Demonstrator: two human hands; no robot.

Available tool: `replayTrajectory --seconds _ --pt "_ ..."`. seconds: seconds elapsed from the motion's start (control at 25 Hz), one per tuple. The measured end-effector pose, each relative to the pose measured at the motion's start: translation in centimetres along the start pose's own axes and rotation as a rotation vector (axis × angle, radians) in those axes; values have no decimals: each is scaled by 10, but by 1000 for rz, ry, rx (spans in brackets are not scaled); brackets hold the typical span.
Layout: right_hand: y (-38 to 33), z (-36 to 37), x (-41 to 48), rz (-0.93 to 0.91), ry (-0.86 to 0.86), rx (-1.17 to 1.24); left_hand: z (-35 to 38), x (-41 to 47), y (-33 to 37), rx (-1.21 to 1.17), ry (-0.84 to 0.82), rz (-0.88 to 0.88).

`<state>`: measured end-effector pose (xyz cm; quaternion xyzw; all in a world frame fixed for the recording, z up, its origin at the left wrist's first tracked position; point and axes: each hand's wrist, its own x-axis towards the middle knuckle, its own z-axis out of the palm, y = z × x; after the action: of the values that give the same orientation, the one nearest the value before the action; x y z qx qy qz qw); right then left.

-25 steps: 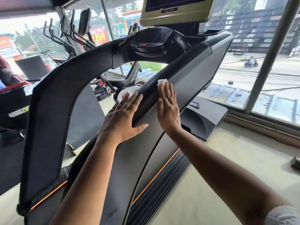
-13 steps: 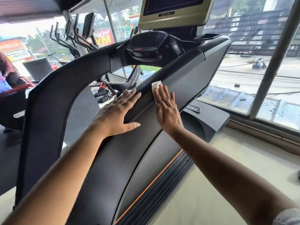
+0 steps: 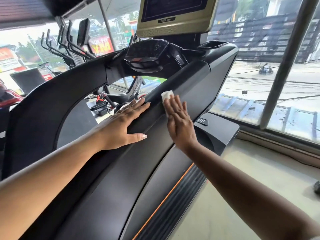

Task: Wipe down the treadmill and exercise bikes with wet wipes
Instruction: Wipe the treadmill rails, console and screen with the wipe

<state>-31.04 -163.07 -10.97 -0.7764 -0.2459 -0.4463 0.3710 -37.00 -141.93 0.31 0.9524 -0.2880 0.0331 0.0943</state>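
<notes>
Gym by street windows: two hands on a treadmill

Big windows show a road outside. A black treadmill fills the view, its gold-framed screen at the top. The left hand lies flat on the right rail, fingers straight, thumb spread, holding nothing. Just beside it, the right hand presses a small white wipe under straight fingertips against the panel below the rail. Only the wipe's top edge shows. A bike stands behind the treadmill.
</notes>
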Motion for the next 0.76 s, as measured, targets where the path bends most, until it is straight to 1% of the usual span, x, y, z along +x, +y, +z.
replayTrajectory --seconds 0.08,0.2,0.28,0.32,0.36,0.48,0.52,0.56,0.76 --pt "21 -3 17 130 78 5 -2 21 1 -55 -2 30" --pt "50 -10 39 249 145 42 -3 50 2 -101 -14 51" --pt "53 -9 45 308 176 74 -2 65 1 -96 -22 70" --pt "49 -7 43 291 178 84 -2 72 1 -92 -27 82" --pt "42 -4 37 235 167 84 -2 78 1 -87 -32 94" --pt "41 -1 16 -42 90 47 -3 96 2 -65 -33 131" --pt "49 -5 19 -93 78 39 -3 102 2 -59 -33 136" --pt "60 -8 25 -97 77 35 -3 108 2 -56 -35 137" --pt "114 -17 57 115 159 20 -3 136 10 -67 -35 135"
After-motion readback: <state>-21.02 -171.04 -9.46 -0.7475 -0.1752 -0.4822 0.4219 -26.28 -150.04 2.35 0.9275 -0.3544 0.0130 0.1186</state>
